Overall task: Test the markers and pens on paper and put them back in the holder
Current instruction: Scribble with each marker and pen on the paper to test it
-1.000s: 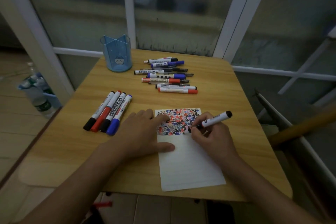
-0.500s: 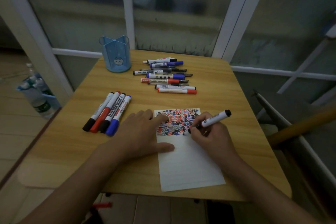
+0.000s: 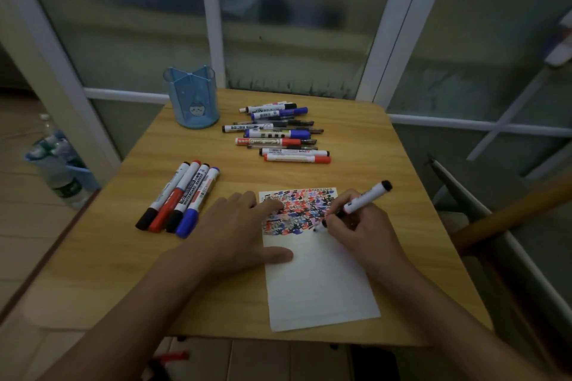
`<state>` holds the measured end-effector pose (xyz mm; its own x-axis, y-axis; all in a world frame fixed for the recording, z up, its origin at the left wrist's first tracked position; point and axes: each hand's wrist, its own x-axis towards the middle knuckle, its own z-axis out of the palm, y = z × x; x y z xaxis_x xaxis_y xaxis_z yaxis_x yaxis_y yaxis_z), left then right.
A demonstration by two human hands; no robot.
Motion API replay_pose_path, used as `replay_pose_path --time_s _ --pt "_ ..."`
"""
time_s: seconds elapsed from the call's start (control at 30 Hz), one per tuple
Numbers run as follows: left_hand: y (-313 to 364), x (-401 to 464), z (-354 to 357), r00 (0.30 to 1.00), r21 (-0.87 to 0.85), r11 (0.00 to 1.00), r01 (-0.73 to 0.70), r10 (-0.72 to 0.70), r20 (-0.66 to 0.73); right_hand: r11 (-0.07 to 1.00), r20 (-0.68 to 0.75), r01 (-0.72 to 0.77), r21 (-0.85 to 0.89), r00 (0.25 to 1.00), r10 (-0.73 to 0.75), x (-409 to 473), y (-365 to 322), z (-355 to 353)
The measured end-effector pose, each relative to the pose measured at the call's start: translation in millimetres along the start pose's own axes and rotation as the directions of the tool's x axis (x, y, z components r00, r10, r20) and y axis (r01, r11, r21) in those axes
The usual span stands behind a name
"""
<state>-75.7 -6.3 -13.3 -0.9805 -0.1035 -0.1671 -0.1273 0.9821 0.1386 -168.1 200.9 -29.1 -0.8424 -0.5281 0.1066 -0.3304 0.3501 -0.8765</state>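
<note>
Our right hand [image 3: 360, 227] has its grip pinched round a black marker [image 3: 356, 206], tip on the paper [image 3: 318, 281]; the left hand [image 3: 238, 232] lies flat, pinning the sheet to the surface [image 3: 247, 176]. If that hand lifts, the paper may skid and ink the wood. The holder [image 3: 192, 99] looks empty, though dimness hides its inside.

Square light-wood table [image 3: 356, 170], rounded corners. On it: translucent blue plastic pen holder [image 3: 192, 98], far left corner; loose pile of white-barrelled markers and pens [image 3: 280, 133], far centre; row of four capped whiteboard markers [image 3: 179, 196], left; white lined paper sheet [image 3: 318, 281], near centre, top part scribbled red, blue, black.
</note>
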Motion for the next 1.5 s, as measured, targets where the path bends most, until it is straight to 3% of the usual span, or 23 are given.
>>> replay_pose_path --time_s 0.13,0.2,0.27,0.4,0.5,0.67,0.87,1.03,1.27,1.5 --pt "0.9 -1.4 -2.9 1.0 -0.077 0.997 0.004 -0.004 -0.002 0.967 -0.096 -0.061 0.249 0.991 0.088 8.7 -14.4 -17.2" --pt "0.1 -1.8 -4.6 0.997 -0.33 0.944 0.019 -0.044 -0.067 0.94 -0.118 -0.058 0.337 0.988 0.104 12.2 -20.1 -25.7" --pt "-3.8 -0.4 -4.8 0.979 -0.562 0.827 -0.021 -0.098 -0.18 0.92 -0.085 -0.07 0.385 0.99 0.111 12.7 -23.5 -29.7" --pt "-2.2 1.1 -7.9 0.944 -0.665 0.733 -0.144 -0.099 -0.314 0.861 0.054 -0.142 0.489 0.99 0.133 12.5 -27.8 -24.7" --pt "4.6 1.1 -7.0 0.933 -0.678 0.707 -0.201 -0.072 -0.352 0.812 0.109 -0.205 0.546 0.979 0.173 14.0 -33.5 -16.8" --pt "8.3 5.7 -7.7 0.898 -0.662 0.703 -0.26 -0.076 -0.433 0.796 0.061 -0.174 0.58 0.983 0.171 15.8 -39.2 -9.1" --pt "10.4 5.5 -8.5 0.862 -0.675 0.673 -0.303 -0.109 -0.495 0.832 -0.058 -0.1 0.545 0.986 0.157 17.6 -42.8 -7.8" --pt "10.1 6.2 -9.1 0.85 -0.649 0.683 -0.336 -0.076 -0.521 0.864 -0.043 -0.1 0.493 0.989 0.139 20.2 -42.3 -5.0" --pt "6.7 5.9 -9.8 0.851 -0.601 0.716 -0.355 -0.019 -0.525 0.89 -0.02 -0.082 0.449 0.995 0.102 20.7 -39.6 -2.7" --pt "11.2 6.8 -10.8 0.867 -0.483 0.816 -0.318 0.045 -0.496 0.91 0.026 -0.07 0.408 0.998 0.065 17.3 -40.0 1.7"
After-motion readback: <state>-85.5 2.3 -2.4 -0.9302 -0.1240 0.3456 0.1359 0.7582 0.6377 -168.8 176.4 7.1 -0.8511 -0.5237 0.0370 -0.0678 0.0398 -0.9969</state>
